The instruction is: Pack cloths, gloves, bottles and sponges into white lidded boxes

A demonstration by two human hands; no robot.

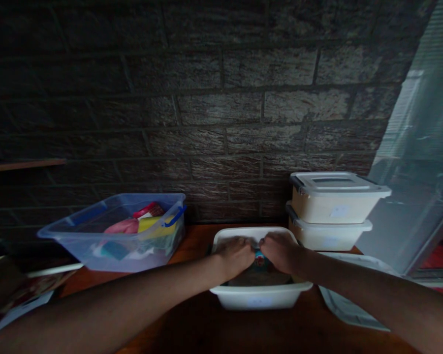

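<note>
My left hand (238, 256) and my right hand (280, 250) are close together over an open white plastic storage box (260, 296) on the wooden table. Both hands are closed, knuckles up, with the fingertips turned inward. Between and just below them shows a small blue item with a reddish print (259, 260), perhaps a packet; my fingers hide most of it. Whether each hand grips this item or something else is not clear. Dark, dim contents lie lower in the box. A pale label (259, 301) is on its front wall.
To the left stands a clear open bin (114, 250) with blue handles, holding pink, yellow and red items. Two lidded white boxes (335, 206) are stacked at the back right. A loose lid (349, 300) lies under my right forearm. Behind rises a dark brick wall (221, 108).
</note>
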